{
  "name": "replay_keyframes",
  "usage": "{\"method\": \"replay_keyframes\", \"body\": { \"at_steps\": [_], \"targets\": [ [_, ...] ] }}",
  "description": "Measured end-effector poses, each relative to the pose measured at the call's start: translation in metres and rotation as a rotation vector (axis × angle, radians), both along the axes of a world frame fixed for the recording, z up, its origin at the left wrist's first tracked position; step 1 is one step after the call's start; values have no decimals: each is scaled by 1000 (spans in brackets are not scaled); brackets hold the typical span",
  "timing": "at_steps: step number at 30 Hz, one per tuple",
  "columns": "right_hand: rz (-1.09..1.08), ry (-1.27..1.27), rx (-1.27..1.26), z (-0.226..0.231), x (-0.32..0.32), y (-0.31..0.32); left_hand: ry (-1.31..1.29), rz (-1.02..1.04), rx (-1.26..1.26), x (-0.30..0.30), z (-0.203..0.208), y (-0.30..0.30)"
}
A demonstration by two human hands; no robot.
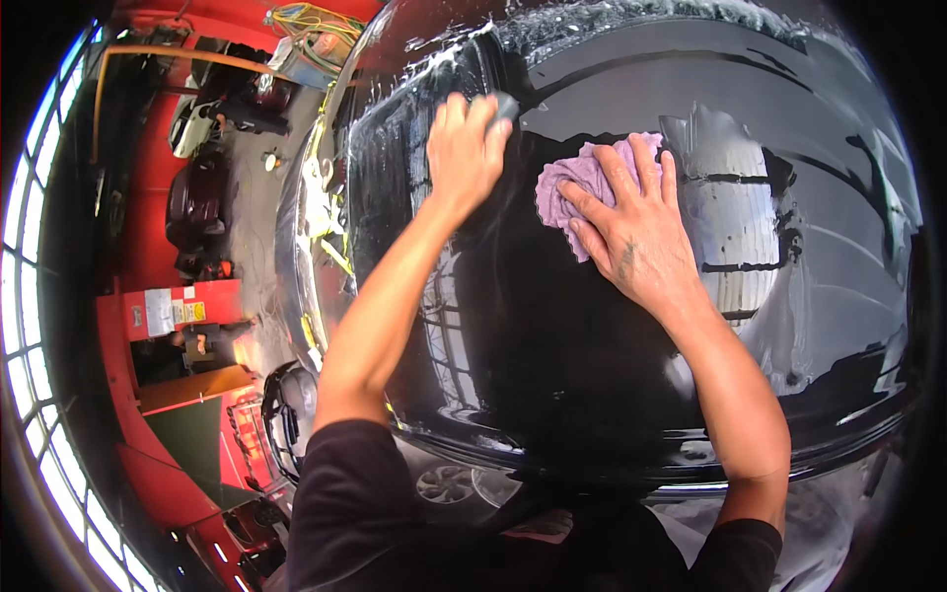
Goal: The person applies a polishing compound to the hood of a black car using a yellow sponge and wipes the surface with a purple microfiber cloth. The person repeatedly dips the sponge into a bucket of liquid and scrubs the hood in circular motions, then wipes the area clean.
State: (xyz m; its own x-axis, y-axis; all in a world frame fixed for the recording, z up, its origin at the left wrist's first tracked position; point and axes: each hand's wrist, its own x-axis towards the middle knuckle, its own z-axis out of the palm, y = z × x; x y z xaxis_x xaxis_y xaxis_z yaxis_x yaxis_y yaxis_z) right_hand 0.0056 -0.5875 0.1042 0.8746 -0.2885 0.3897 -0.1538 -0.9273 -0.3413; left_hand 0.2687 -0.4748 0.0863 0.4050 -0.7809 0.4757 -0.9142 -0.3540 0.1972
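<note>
A glossy black car panel point(592, 326), wet and broad like a roof or hood, spreads beneath both my hands. At its upper left, my left hand point(464, 153) is closed around a small dark grey block point(506, 107), mostly covered by the fingers. Whitish residue point(390, 138) streaks the surface around that hand. Nearer the middle, my right hand point(631, 222) presses a crumpled pinkish-purple cloth point(567, 187) onto the panel, fingers spread across it and gripping its folds.
White foamy residue point(631, 25) runs along the panel's far edge. To the left lie a concrete floor point(261, 217), red cabinets point(187, 306) and other cars. Coiled yellow hose or cable point(316, 22) rests at the upper left. A car wheel point(444, 485) shows below the near edge.
</note>
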Motion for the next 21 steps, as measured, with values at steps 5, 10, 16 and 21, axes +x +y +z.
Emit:
{"method": "replay_keyframes", "body": {
  "at_steps": [5,10,16,21],
  "targets": [
    [-1,5,18,3,5,5,25,-117,42,-35,9,74],
    [58,0,20,6,11,19,-82,175,-46,106,4,-25],
    [-2,8,-12,0,3,5,57,56,-26,-12,-1,58],
    [-10,11,-13,2,6,12,64,37,31,-5,1,115]
  ]
}}
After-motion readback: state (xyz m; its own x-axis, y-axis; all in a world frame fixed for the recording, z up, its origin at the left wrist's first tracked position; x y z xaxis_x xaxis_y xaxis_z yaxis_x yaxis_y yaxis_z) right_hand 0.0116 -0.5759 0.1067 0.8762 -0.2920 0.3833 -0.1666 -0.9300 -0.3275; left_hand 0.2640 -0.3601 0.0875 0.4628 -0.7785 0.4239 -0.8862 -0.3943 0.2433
